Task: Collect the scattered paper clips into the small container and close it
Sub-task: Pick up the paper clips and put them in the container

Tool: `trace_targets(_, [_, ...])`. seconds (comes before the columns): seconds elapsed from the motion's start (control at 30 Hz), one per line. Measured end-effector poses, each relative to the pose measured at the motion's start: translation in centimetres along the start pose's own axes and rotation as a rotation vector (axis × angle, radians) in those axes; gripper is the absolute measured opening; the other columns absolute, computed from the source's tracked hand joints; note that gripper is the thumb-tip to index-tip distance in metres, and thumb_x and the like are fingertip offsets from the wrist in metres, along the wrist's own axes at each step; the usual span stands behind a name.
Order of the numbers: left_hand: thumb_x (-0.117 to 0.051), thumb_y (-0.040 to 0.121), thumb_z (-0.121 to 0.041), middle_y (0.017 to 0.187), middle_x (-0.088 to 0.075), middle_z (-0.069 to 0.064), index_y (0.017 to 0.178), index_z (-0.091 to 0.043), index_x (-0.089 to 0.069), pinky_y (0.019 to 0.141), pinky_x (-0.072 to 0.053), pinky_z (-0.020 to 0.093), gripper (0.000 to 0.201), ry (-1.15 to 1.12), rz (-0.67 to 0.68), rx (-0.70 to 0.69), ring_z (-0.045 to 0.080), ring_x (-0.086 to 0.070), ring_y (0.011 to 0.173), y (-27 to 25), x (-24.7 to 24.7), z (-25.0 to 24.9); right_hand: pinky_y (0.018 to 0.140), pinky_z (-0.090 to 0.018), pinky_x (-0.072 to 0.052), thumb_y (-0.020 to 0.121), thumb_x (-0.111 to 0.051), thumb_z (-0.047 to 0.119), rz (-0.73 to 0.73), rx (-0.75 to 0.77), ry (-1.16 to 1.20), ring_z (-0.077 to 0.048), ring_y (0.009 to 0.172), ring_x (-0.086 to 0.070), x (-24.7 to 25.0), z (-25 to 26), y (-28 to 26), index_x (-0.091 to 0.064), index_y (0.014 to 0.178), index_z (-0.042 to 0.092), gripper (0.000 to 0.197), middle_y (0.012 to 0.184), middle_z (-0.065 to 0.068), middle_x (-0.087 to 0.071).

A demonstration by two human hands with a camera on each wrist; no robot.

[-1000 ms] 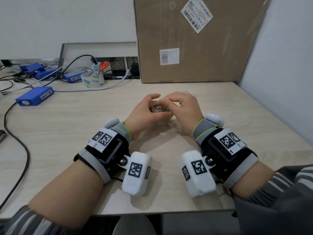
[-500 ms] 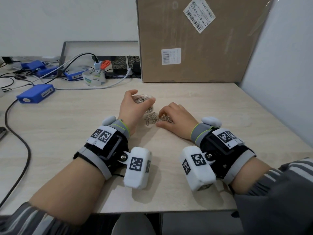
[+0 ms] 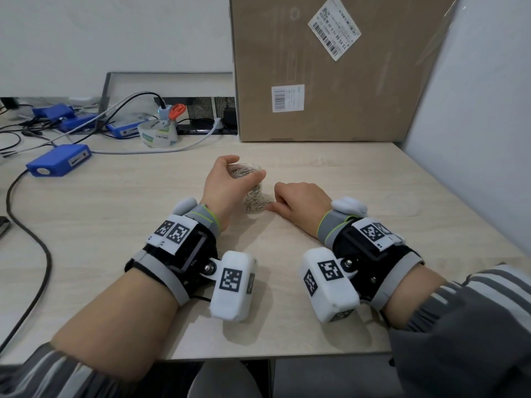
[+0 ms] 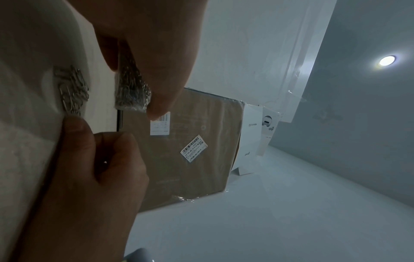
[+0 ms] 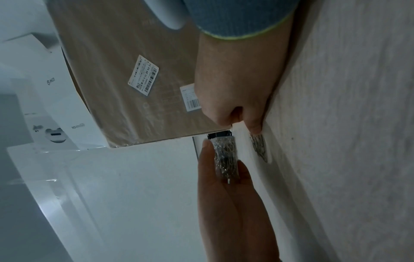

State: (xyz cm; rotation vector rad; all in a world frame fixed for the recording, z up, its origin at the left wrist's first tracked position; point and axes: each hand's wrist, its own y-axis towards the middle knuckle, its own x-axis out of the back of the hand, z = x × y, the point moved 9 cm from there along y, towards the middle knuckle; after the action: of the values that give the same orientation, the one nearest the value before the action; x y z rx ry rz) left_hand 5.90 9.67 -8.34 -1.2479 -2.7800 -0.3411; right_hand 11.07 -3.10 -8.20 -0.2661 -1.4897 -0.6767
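The paper clips [image 3: 256,203] heaped between the two hands are thin bright metal wire with a silvery shine. The small container [image 3: 246,170] held in the left hand [image 3: 227,186] is clear, glossy plastic, its wall showing more metal clips through it. Under both hands the table [image 3: 120,214] has a pale wood-grain finish, matt and smooth. Beyond the hands stands a brown cardboard box [image 3: 330,67], dull and slightly fibrous, wrapped in thin shiny film that wrinkles at its corner in the left wrist view, with white paper labels [image 3: 334,27] stuck on. The wrist bands [image 3: 333,225] behind the hands look like knitted grey cloth.
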Motion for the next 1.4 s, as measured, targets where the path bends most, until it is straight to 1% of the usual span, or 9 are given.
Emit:
trace_targets(0.3, [-0.081,0.073,-0.031,0.115,-0.060,0.002,0.127,-0.018,-0.050,0.092,-0.051,0.030,0.064,-0.008,0.010,0.001,0.015,-0.062,0.102,0.0,-0.1,-0.1,0.061,-0.029,-0.039,0.093,-0.049,0.038,-0.339,-0.227,0.645,-0.010,0.055,-0.051,2.7,-4.1,-1.4,-0.059,0.069,0.011,0.038,0.060,0.003,-0.056])
trace_targets(0.5, [-0.081,0.072,-0.030,0.116,-0.061,0.004,0.126,-0.018,-0.050,0.094,-0.052,0.033,0.064,-0.028,0.033,0.023,0.017,-0.064,0.102,0.0,-0.2,0.1,0.052,-0.026,-0.036,0.093,-0.046,0.043,-0.195,-0.397,0.773,-0.002,0.028,-0.040,2.1,-6.5,-2.3,-0.051,0.048,0.015,0.054,0.040,0.000,-0.049])
trace_targets(0.63, [-0.081,0.072,-0.030,0.115,-0.061,0.003,0.126,-0.018,-0.050,0.093,-0.053,0.033,0.064,-0.024,0.039,0.029,0.017,-0.064,0.102,0.1,-0.2,0.2,0.043,-0.022,-0.032,0.092,-0.044,0.048,0.099,-0.438,0.601,-0.008,0.022,-0.034,0.9,-5.8,-2.9,-0.047,0.044,0.012,0.061,0.026,0.004,-0.040])
trace_targets(0.73, [-0.081,0.072,-0.030,0.115,-0.061,0.004,0.125,-0.018,-0.050,0.092,-0.053,0.033,0.063,-0.022,0.036,0.032,0.017,-0.064,0.102,0.1,-0.2,0.3,0.034,-0.016,-0.029,0.091,-0.046,0.049,0.196,-0.393,0.648,-0.013,0.026,-0.037,-0.5,-4.6,-2.8,-0.050,0.049,0.012,0.056,0.036,-0.001,-0.050])
trace_targets(0.87, [-0.082,0.071,-0.031,0.114,-0.062,0.004,0.124,-0.018,-0.050,0.094,-0.052,0.034,0.063,-0.017,0.042,0.028,0.018,-0.064,0.102,0.1,-0.4,0.3,0.040,-0.014,-0.038,0.094,-0.049,0.035,0.086,-0.282,0.861,-0.007,0.042,-0.052,-0.5,-3.3,-1.7,-0.058,0.066,0.013,0.036,0.060,-0.004,-0.060])
trace_targets(1.03, [-0.080,0.074,-0.028,0.111,-0.061,0.002,0.125,-0.016,-0.050,0.080,-0.050,0.022,0.061,-0.016,0.035,0.020,0.014,-0.063,0.097,0.1,-0.3,0.2,0.052,-0.020,-0.045,0.095,-0.049,0.020,-0.128,-0.287,1.098,-0.013,0.059,-0.061,0.4,-4.1,-1.3,-0.059,0.073,0.014,0.025,0.072,-0.003,-0.063])
trace_targets(1.2, [-0.080,0.074,-0.028,0.114,-0.061,0.003,0.126,-0.017,-0.050,0.086,-0.053,0.027,0.061,-0.025,0.049,0.028,0.016,-0.064,0.100,0.2,-0.3,0.4,0.057,-0.030,-0.048,0.094,-0.044,0.036,-0.283,-0.525,0.669,-0.024,0.049,-0.060,1.9,-7.9,-2.4,-0.054,0.064,0.011,0.040,0.059,-0.006,-0.060])
trace_targets(1.3, [-0.080,0.074,-0.027,0.113,-0.062,0.003,0.126,-0.016,-0.050,0.084,-0.053,0.026,0.062,-0.031,0.055,0.029,0.015,-0.065,0.098,0.2,-0.4,0.4,0.072,-0.033,-0.048,0.093,-0.041,0.038,-0.214,-0.669,0.382,-0.031,0.075,-0.064,1.8,-9.5,-2.9,-0.054,0.070,0.011,0.039,0.064,-0.009,-0.064])
trace_targets(1.4, [-0.080,0.075,-0.025,0.104,-0.061,-0.003,0.127,-0.015,-0.049,0.072,-0.050,0.017,0.061,-0.039,0.058,0.030,0.010,-0.064,0.088,0.2,-0.5,0.3,0.078,-0.035,-0.044,0.093,-0.043,0.036,-0.147,-0.640,0.357,-0.030,0.090,-0.060,1.2,-9.1,-2.6,-0.053,0.081,0.012,0.029,0.084,-0.012,-0.067])
